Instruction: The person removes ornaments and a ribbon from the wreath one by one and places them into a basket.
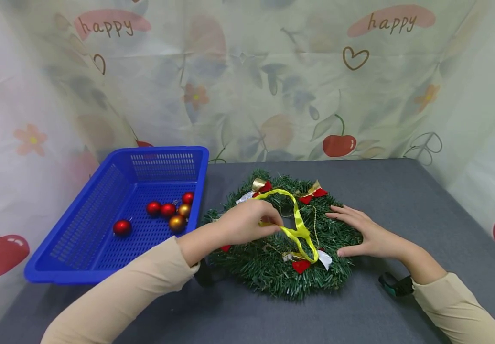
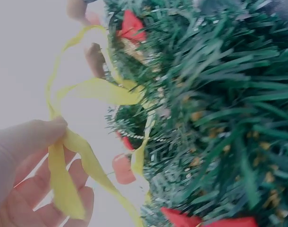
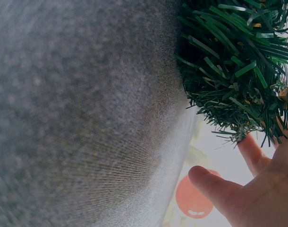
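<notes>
A green tinsel wreath (image 1: 282, 282) lies on the grey table, decorated with red, gold and white bows (image 1: 312, 192) and a thin bead string. Above its middle, my left hand (image 1: 249, 220) pinches a yellow ribbon (image 1: 300, 229) between thumb and fingers. The ribbon loops across the wreath, and a loose end hangs below the thumb in the left wrist view (image 2: 66, 189). At the wreath's right side my right hand (image 1: 370, 234) rests with fingers spread and fairly straight, touching the tinsel. The right wrist view shows its thumb (image 3: 219, 189) apart from the greenery.
To the left stands a blue plastic basket (image 1: 71, 276) holding several red and gold baubles (image 1: 154, 208). A patterned curtain (image 1: 247, 95) hangs behind the grey table (image 1: 385, 191) and at both sides. A dark band (image 1: 395, 285) is at the right wrist.
</notes>
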Demonstrator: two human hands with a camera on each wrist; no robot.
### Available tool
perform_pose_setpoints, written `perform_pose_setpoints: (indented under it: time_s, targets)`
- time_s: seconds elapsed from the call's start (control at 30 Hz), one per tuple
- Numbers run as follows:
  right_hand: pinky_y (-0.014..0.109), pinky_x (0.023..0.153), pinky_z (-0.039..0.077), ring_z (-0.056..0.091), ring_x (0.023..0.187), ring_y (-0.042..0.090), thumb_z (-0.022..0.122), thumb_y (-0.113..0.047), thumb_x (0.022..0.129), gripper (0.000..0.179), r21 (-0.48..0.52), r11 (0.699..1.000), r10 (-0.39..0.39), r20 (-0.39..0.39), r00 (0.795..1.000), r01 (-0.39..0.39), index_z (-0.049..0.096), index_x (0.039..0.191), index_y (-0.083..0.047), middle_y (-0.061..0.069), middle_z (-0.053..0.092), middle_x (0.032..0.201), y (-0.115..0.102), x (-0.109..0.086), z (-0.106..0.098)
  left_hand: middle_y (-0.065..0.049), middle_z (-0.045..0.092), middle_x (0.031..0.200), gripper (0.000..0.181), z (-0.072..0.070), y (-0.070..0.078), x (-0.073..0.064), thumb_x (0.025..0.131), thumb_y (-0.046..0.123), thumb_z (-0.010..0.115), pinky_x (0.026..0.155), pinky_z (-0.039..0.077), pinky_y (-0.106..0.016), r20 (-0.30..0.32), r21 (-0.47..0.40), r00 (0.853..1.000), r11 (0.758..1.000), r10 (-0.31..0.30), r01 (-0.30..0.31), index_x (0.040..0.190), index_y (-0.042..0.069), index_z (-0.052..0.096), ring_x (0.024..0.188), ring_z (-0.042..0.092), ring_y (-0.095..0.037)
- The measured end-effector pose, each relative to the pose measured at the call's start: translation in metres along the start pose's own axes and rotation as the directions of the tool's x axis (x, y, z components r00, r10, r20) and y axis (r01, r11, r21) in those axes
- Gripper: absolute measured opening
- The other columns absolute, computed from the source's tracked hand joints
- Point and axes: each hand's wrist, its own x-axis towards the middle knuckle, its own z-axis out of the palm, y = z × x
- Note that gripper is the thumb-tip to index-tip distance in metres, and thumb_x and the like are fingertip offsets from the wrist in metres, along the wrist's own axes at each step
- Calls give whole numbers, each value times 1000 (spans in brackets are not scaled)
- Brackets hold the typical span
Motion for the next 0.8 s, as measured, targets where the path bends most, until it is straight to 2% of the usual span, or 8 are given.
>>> perform_pose_setpoints:
  time_s: [0.2,0.33,0.63,0.8]
  targets:
    - [73,97,17,13,137,52,76,-30,76,74,-2,1000,-9,-4,1000,9,40,140,-15,21,26,151,1,0,1,-1,72,96,14,-11,2,-3,89,15,63,73,52,-21,-76,-24,997,1000,13,-15,98,11,73,84,66,-10]
    - [73,97,17,13,137,52,76,-30,76,74,-6,1000,-11,-8,1000,11,41,140,-15,21,27,150,1,0,1,-2,71,98,13,-17,2,-5,89,16,63,77,53,-22,-110,-50,994,999,17,-23,98,11,72,89,67,-13]
    - [73,98,15,11,138,52,75,-30,77,76,-3,1000,2,-14,1000,-2,39,141,-12,22,25,151,5,0,1,-2,71,98,13,-27,1,-11,89,16,63,82,54,-29,-151,-78,988,997,16,-28,98,12,72,92,67,-14]
    - [73,98,16,11,137,52,75,-30,77,75,-2,1000,0,-15,1000,0,39,141,-13,22,25,151,4,0,2,-2,71,98,13,-32,1,-15,89,15,63,84,54,-28,-178,-72,984,997,16,-29,98,11,71,91,66,-14]
